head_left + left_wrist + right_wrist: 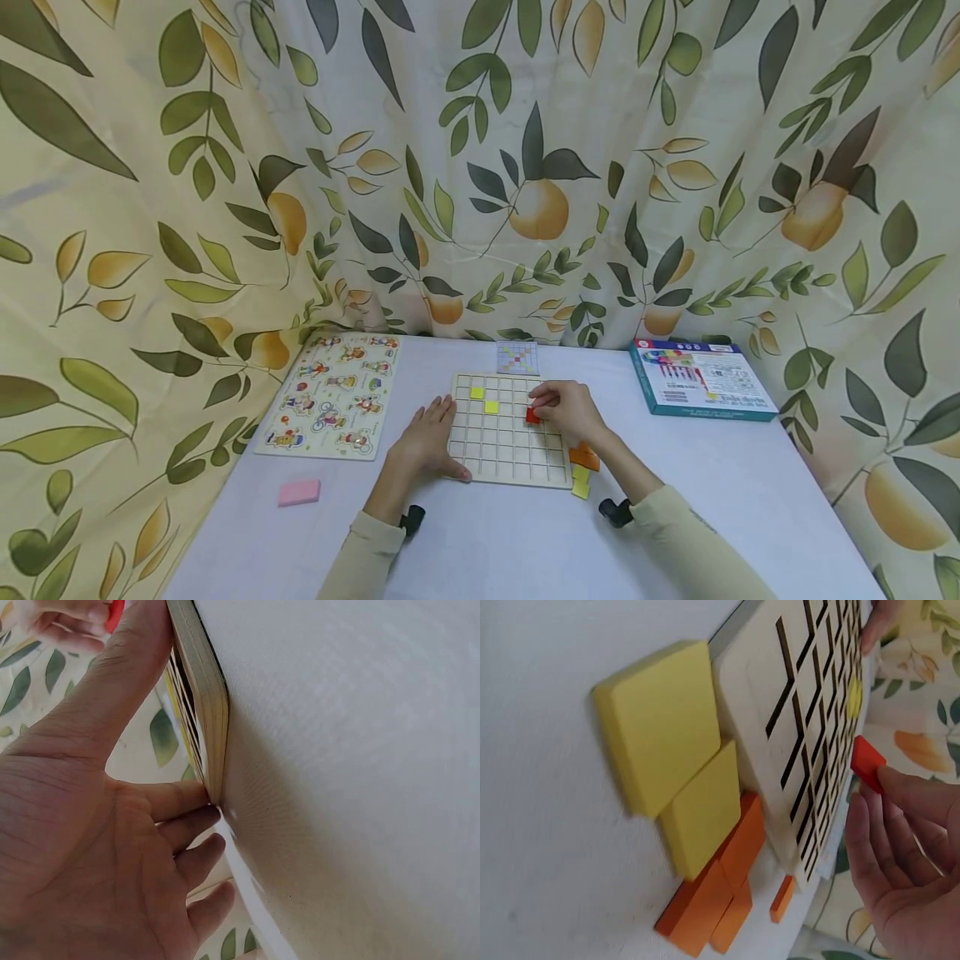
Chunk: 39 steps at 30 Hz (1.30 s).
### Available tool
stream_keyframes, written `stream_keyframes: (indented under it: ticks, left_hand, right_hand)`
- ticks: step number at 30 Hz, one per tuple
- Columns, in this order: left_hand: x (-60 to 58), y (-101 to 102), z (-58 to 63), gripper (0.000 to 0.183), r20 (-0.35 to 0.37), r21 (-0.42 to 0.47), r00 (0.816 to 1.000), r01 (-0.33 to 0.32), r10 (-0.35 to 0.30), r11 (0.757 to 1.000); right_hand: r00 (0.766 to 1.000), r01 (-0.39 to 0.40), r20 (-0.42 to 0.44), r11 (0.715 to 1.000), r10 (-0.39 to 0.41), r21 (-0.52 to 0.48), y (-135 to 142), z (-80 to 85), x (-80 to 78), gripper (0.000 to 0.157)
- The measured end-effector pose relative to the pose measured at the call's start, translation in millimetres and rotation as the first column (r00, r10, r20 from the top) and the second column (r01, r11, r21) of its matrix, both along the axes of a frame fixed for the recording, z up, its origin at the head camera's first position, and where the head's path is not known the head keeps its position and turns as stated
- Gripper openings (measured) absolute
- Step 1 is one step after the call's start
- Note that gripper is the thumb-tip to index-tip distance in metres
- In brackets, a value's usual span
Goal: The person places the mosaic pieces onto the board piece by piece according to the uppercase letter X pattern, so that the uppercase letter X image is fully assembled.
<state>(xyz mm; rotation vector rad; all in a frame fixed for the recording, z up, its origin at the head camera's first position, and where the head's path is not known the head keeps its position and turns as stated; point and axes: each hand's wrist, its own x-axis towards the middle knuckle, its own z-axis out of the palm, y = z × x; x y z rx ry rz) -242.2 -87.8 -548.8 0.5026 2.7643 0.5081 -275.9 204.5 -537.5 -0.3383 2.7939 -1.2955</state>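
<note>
A wooden grid board lies on the table with two yellow square tiles in its upper left cells. Against the board's left edge rests my left hand, fingers extended and thumb at the near corner; the left wrist view shows its fingertips right at the board's side. My right hand pinches a red square tile between thumb and fingers, over the right part of the grid. Beside the board's near right corner lie yellow tiles and several orange tiles, partly under my right wrist in the head view.
A small pattern card lies behind the board. To the left are a board with cartoon figures and a pink block. A flat printed box stands at the back right. A leaf-patterned curtain hangs behind the table.
</note>
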Motion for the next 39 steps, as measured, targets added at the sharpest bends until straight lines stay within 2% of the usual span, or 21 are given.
stream_keyframes:
  ticks: [3,9,17,30,39]
  left_hand:
    - [0.5,1,2.6,0.133,0.008,0.004,1.000,-0.003,0.003,1.000]
    - [-4.4,-1,-12.6,0.139,-0.012,-0.034,1.000,-0.006,0.006,0.999]
    - [0.3,2,1.5,0.133,0.017,-0.012,1.000,-0.009,0.009,1.000]
    - [0.3,3,-0.3,0.136,0.008,-0.013,1.000,0.000,0.000,1.000]
    - [0.9,1,3.7,0.136,0.014,-0.011,1.000,-0.014,0.014,1.000]
  right_hand:
    - [1.000,-0.005,0.016,1.000,0.006,-0.024,-8,-2.3,-0.8,0.024]
    - [0.999,-0.035,0.006,0.998,0.035,-0.047,-25,-6.2,-1.8,0.022]
    - [0.999,-0.050,0.015,0.999,0.050,0.013,-42,-14.9,-7.4,0.019]
    - [0.995,-0.092,-0.023,0.995,0.093,0.045,-44,-18.0,-4.7,0.015]
    - [0.993,-0.115,-0.020,0.991,0.117,0.065,-43,-17.4,-3.2,0.022]
